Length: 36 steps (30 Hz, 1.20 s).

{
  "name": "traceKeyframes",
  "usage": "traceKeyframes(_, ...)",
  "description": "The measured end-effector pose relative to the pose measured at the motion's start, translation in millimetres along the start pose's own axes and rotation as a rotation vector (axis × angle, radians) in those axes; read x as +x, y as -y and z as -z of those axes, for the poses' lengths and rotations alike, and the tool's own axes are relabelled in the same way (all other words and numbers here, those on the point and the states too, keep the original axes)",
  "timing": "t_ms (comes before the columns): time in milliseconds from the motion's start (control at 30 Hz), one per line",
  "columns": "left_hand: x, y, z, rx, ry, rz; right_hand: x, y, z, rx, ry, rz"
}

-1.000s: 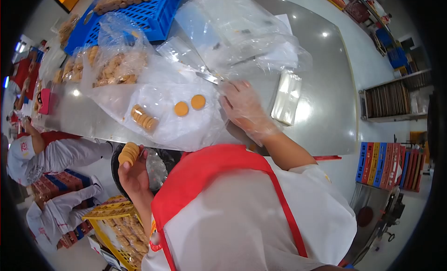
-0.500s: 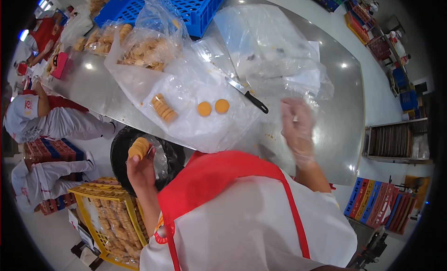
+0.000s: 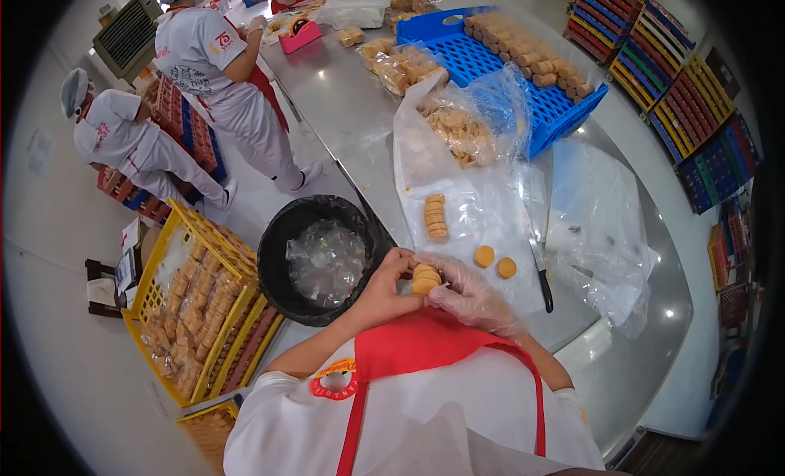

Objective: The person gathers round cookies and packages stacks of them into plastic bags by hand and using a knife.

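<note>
A short stack of round golden cookies (image 3: 425, 280) sits between my two hands, close to the red apron. My bare left hand (image 3: 386, 286) grips the stack from the left. From the right, my right hand (image 3: 473, 293), in a clear plastic glove, has its fingers closed on the same stack. Just beyond lies a plastic sheet (image 3: 466, 206) with a row of cookies (image 3: 435, 217), and two single cookies, one (image 3: 484, 256) beside the other (image 3: 507, 267). A black-handled knife (image 3: 540, 271) rests at the sheet's right edge.
Left of the table stands a black-lined bin (image 3: 276, 267) holding clear wrappers. A yellow crate (image 3: 155, 289) carries packed cookies. At the back are an open bag of broken cookies (image 3: 462, 132) and a blue crate (image 3: 544, 131). Two co-workers, one person (image 3: 221, 83) nearer the table, stand at left.
My right hand has come from the table's right side to the cookie stack. My left hand has brought the stack from over the bin to my front. The view has turned left.
</note>
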<state>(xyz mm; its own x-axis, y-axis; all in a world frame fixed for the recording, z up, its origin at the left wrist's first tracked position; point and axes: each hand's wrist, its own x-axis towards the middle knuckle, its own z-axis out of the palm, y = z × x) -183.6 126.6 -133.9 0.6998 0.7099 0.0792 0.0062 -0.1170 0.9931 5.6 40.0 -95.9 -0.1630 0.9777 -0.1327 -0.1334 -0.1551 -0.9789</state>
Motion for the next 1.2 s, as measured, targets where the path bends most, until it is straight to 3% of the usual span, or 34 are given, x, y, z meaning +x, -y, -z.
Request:
traceKeyframes(167,5.8,8.2,-10.9,-0.007,0.074,0.039,-12.2,-17.6,7.6,-0.014,-0.122,-0.049)
traceKeyframes(267,3.8,11.0,-14.9,-0.17,0.138,0.131,-14.7,-23.3,7.3,-0.119,-0.234,0.007)
traceKeyframes(400,-12.5,-0.4,5.3,-0.31,0.145,0.323,-25.8,-10.0,13.9,0.283,-0.277,-0.092)
traceKeyframes(500,-33.7,46.4,33.9,-0.302,0.243,0.602,-40.1,-10.5,26.2,0.26,-0.375,-0.017)
traceKeyframes(600,-63.1,105.2,33.1,-0.267,0.074,1.017,-50.1,-7.6,24.6,0.357,-0.44,-0.011)
traceKeyframes(633,-91.0,216.1,50.8,-0.024,0.523,0.622,-52.2,-6.7,24.0,0.401,-0.456,-0.021)
traceKeyframes(667,-115.1,316.1,66.3,0.154,0.76,0.123,-52.2,-5.1,24.3,0.358,-0.429,-0.031)
traceKeyframes(700,-127.7,317.8,60.0,0.173,0.612,0.51,-52.0,-3.1,23.2,0.315,-0.409,-0.041)
traceKeyframes(733,-129.4,311.0,52.8,0.135,0.5,0.728,-53.1,-0.9,22.1,0.267,-0.393,-0.053)
traceKeyframes(800,-134.9,304.0,50.1,0.085,0.384,0.916,-55.2,5.6,20.7,0.209,-0.38,-0.083)
traceKeyframes(967,-130.5,268.7,50.5,0.023,0.276,1.032,-64.7,11.1,22.3,0.172,-0.472,-0.095)
traceKeyframes(1200,-144.1,256.1,66.9,0.028,0.215,1.065,-67.4,-2.7,26.8,0.226,-0.429,-0.124)
